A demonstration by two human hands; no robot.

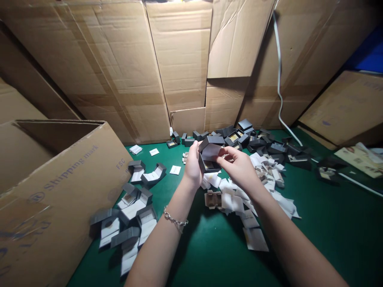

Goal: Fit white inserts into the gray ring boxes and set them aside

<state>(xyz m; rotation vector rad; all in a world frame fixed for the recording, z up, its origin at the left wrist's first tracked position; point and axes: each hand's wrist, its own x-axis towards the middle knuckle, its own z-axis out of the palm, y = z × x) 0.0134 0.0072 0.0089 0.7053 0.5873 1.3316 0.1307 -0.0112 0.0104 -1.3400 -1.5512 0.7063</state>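
My left hand (pixel 194 169) is wrapped round the side of a small black box (pixel 213 140) with its lid raised. Between the thumb and fingers of my right hand (pixel 236 163) is a white paper insert (pixel 211 152), at the mouth of that box. The bottom of the box is partly hidden by my fingers. Just below my hands lie loose white papers (pixel 233 201) and a small brown-and-white cardboard insert (pixel 213 199) on the green table (pixel 203 247).
Many black boxes (pixel 278 148) are heaped at the back right. Open boxes with white linings (pixel 134 207) lie to the left, beside a large open carton (pixel 74 175). Cardboard sheets (pixel 119 71) wall off the back, and a white cable (pixel 279 79) hangs down at the right.
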